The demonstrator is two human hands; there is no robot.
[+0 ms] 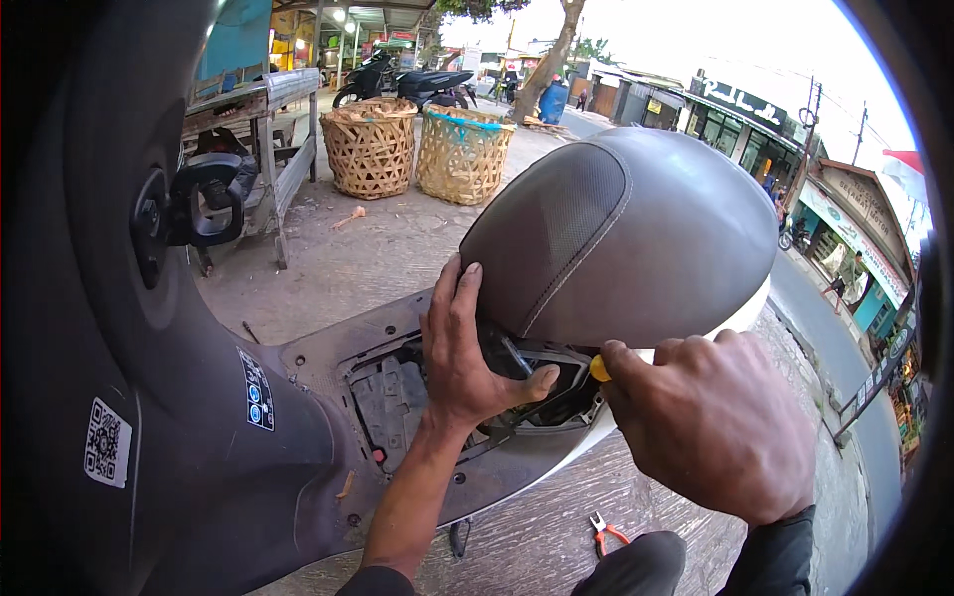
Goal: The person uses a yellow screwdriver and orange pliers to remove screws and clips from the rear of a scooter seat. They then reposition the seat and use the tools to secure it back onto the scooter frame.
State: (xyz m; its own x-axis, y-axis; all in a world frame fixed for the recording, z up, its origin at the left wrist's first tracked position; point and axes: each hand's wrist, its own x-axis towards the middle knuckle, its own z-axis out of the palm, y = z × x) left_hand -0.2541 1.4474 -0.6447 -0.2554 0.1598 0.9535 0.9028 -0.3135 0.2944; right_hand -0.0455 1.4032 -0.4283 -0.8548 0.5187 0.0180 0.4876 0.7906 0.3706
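My left hand point(462, 358) is open against the front of a scooter's dark seat point(636, 228), its fingers pointing up and its thumb stretched to the right. Below the seat is an uncovered compartment point(383, 397) in the scooter's footboard point(308, 358), with dark parts and wiring inside. My right hand point(711, 417) is closed around a tool with a yellow handle point(599, 369) at the right side of this opening. Most of that tool is hidden by my fist, so its exact kind does not show.
Orange-handled pliers point(607, 536) lie on the ground near my knee point(636, 566). The scooter's front shield point(229, 417) with a hook point(204, 204) rises on the left. Beyond stand two woven baskets point(370, 149), a wooden bench point(268, 149) and a parked motorcycle point(432, 84).
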